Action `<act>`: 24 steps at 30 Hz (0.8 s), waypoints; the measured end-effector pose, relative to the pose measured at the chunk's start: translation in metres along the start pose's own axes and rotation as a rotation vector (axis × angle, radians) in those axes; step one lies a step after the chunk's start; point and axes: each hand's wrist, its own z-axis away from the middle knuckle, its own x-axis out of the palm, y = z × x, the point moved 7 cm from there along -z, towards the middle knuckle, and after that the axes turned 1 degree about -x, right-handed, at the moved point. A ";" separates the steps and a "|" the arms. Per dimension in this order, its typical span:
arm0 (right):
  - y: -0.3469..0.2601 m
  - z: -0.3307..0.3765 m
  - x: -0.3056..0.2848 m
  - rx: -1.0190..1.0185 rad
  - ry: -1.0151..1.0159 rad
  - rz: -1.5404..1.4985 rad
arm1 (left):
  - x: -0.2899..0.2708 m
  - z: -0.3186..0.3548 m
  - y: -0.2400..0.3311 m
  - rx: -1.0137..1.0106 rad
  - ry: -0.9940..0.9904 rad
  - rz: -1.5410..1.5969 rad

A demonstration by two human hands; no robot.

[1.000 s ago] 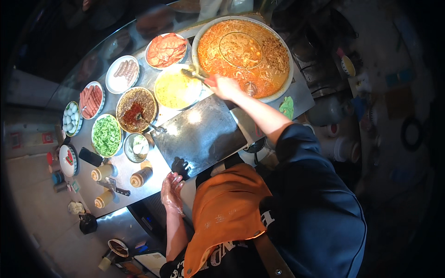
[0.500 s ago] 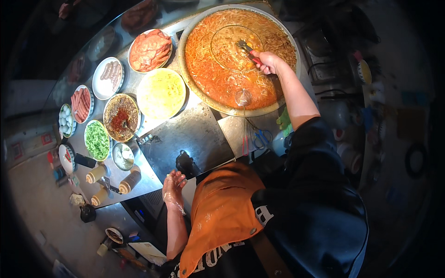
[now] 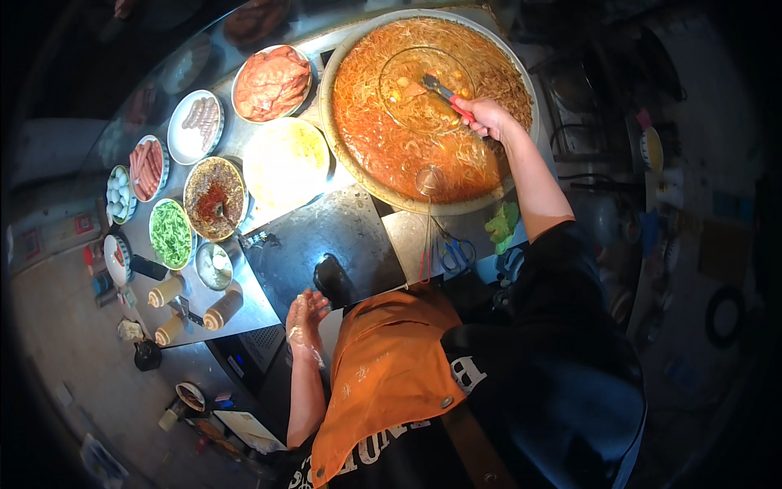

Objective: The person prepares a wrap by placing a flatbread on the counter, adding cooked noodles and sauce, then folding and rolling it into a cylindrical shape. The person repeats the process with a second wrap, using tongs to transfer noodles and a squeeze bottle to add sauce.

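Note:
My right hand is closed round the red handles of a pair of tongs. Their dark tips reach into a wire ring within a large round pan of reddish-brown broth and shreds. A brownish piece of food lies at the tips; whether they grip it is unclear. By the front edge of a dark flat plate, my left hand hangs with its fingers apart and nothing in it. Clear film clings about its palm and wrist. A small wire strainer rests in the pan's near side.
Left of the pan stand bowls of raw meat, yellow food, sausages, eggs, chopped greens and brown seasoning. Several sauce bottles are at the lower left. Blue-handled scissors lie right of the plate.
My right hand and the tongs have shifted slightly right and down, and the tongs now show a brownish piece at their tips. My left hand stays by the plate.

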 end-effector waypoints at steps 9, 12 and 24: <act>0.028 0.059 0.000 -0.107 0.321 0.099 | 0.005 -0.001 0.005 0.031 -0.103 -0.027; 0.027 0.087 -0.002 -0.104 0.462 0.459 | -0.005 -0.005 0.001 0.010 -0.122 -0.065; 0.004 0.122 0.308 -0.558 0.731 0.792 | -0.097 -0.005 0.016 0.042 -0.309 -0.102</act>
